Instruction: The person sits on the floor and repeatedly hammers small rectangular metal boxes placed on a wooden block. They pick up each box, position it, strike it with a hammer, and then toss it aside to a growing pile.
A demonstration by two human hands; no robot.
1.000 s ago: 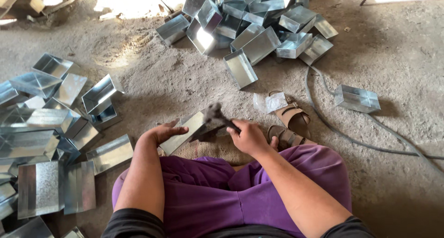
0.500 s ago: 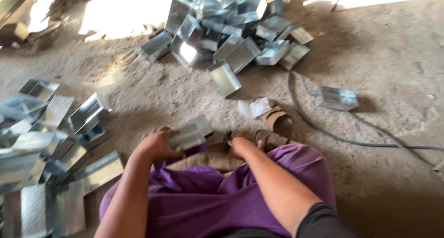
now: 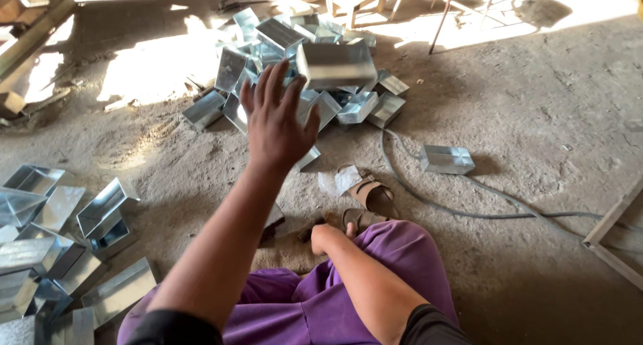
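My left hand (image 3: pixel 278 120) is raised in front of me, open with fingers spread and nothing in it. Just beyond its fingertips a folded shiny metal box (image 3: pixel 336 65) hangs in the air, apart from the hand, over a pile of similar metal boxes (image 3: pixel 251 47) on the dirt floor. My right hand (image 3: pixel 328 238) rests low by my purple-trousered knee (image 3: pixel 375 278), fingers curled around a dark hammer-like tool (image 3: pixel 303 234) whose end shows beside the fist.
Several flat and half-folded metal pieces (image 3: pixel 100 214) lie at the left. A single box (image 3: pixel 447 159) sits right of centre beside a grey cable (image 3: pixel 469 211). Sandals (image 3: pixel 372 196) lie ahead of my knee. A wooden frame (image 3: pixel 613 241) is at the right edge.
My left hand has lifted from the ground and let go of the metal box, which now flies toward the far pile. My right hand has dropped to the ground with the tool.
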